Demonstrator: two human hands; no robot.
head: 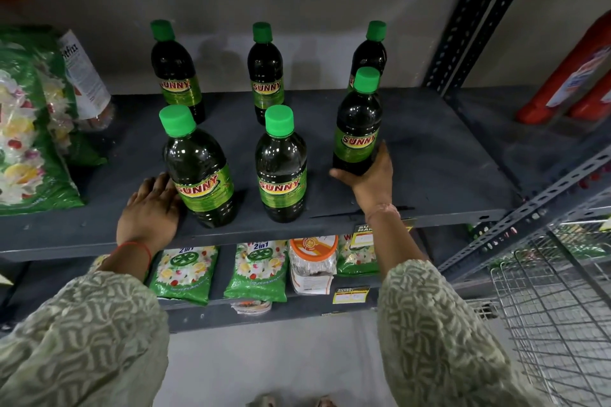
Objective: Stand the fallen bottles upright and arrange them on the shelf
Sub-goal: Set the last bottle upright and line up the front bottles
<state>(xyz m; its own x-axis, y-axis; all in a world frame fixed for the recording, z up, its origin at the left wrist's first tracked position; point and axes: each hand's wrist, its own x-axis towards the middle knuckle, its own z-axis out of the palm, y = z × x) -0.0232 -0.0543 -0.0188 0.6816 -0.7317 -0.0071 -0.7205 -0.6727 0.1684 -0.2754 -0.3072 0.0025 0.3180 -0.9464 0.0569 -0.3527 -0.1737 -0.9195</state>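
Six bottles [282, 165] stand upright on our shelf [429, 168].
Our right hand [370, 180] fingers wrap the front-right bottle [357, 132]; left hand [150, 210] fingers lie spread, touching the front-left bottle [198, 168].

1. Six dark bottles with green caps and SUNNY labels all stood upright on the grey shelf [429, 155].
2. Back row [265, 76] had three, front row [281, 168] three, spaced apart.

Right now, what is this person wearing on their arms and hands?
Both arms wear loose long sleeves in pale sage green with a wavy cream pattern. The left hand is bare, with a thin red thread around its wrist. The right hand is bare too, with a pale band at the wrist. No gloves or rings show.
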